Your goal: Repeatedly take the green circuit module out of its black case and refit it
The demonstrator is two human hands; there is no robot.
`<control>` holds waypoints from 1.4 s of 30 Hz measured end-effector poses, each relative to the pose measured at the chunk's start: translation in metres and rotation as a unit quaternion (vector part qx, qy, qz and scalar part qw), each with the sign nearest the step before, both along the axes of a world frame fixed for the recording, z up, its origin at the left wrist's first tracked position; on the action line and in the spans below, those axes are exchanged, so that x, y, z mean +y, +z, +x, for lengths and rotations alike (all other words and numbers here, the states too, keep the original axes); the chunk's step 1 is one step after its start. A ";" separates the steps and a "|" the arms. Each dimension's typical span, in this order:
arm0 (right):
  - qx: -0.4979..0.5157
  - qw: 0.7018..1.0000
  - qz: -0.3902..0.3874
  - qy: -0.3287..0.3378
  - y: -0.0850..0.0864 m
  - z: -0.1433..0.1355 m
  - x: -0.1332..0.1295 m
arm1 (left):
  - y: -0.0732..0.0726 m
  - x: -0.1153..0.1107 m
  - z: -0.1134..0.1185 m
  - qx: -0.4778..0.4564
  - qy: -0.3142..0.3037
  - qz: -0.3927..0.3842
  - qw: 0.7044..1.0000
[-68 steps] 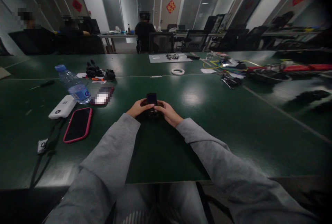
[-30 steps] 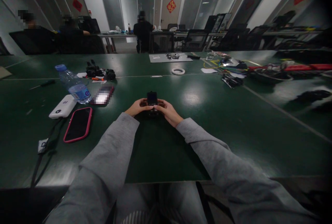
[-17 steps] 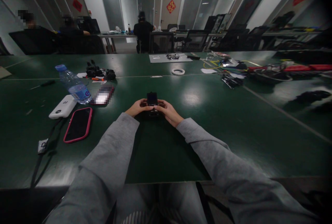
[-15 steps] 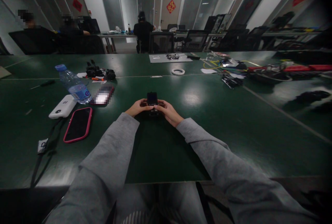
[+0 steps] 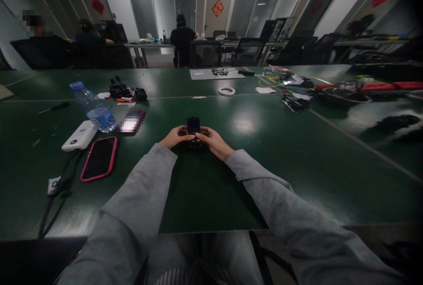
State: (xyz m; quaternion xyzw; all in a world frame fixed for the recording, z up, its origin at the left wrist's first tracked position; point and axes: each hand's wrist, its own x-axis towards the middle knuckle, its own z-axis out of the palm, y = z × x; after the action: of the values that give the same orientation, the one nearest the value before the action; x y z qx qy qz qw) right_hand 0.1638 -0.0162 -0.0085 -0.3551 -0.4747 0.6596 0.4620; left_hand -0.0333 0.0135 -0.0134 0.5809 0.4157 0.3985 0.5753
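A small black device with a dark screen (image 5: 193, 125) stands upright on the green table, in the middle of the head view. My left hand (image 5: 177, 137) is closed on its left side, the thumb laid across the front below the screen. From the right, my right hand (image 5: 213, 140) grips the same device, its thumb also on the lower front. Fingers behind the device are partly hidden. What kind of device it is I cannot make out.
On the left are a pink-cased phone (image 5: 99, 159), a white power bank (image 5: 79, 136) with a black cable, a tilted plastic bottle (image 5: 99, 115) and another phone (image 5: 131, 122). A white ring (image 5: 226, 91) lies beyond my hands. Wires and tools (image 5: 295, 102) clutter the back right.
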 end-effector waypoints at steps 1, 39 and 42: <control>0.002 1.000 -0.001 -0.001 0.000 0.000 0.000 | 0.001 -0.001 0.000 0.002 0.000 0.001 1.000; -0.014 0.998 0.050 -0.033 0.001 -0.004 -0.006 | 0.010 -0.011 0.006 -0.044 0.013 -0.026 0.999; -0.022 0.998 0.055 -0.036 0.000 -0.005 -0.006 | 0.008 -0.010 0.005 -0.036 0.013 -0.012 0.999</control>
State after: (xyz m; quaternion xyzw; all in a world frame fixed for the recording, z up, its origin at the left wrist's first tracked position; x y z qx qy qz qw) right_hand 0.1591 -0.0227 -0.0081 -0.3603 -0.5070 0.6074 0.4942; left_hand -0.0282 0.0033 -0.0053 0.5533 0.4070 0.4217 0.5919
